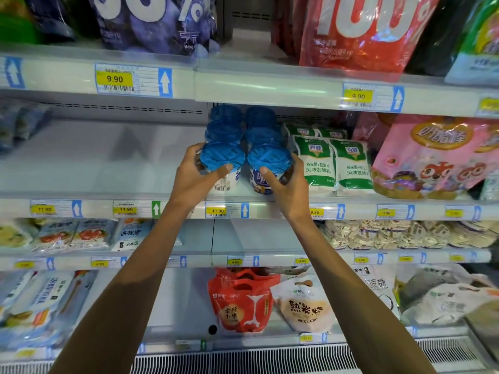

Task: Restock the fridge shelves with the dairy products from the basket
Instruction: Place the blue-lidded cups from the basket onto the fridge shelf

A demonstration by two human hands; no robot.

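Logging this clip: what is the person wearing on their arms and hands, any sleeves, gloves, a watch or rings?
The left hand and right hand are bare: no gloves, and no rings show on the fingers. No watch or band shows on either wrist. Both arms are uncovered down to the picture's lower edge, so no sleeve is in view.

The cups (226,182) carry glossy blue plastic lids (222,155); the pouches (316,163) are shiny film; the shelf (94,163) is smooth, matt white.
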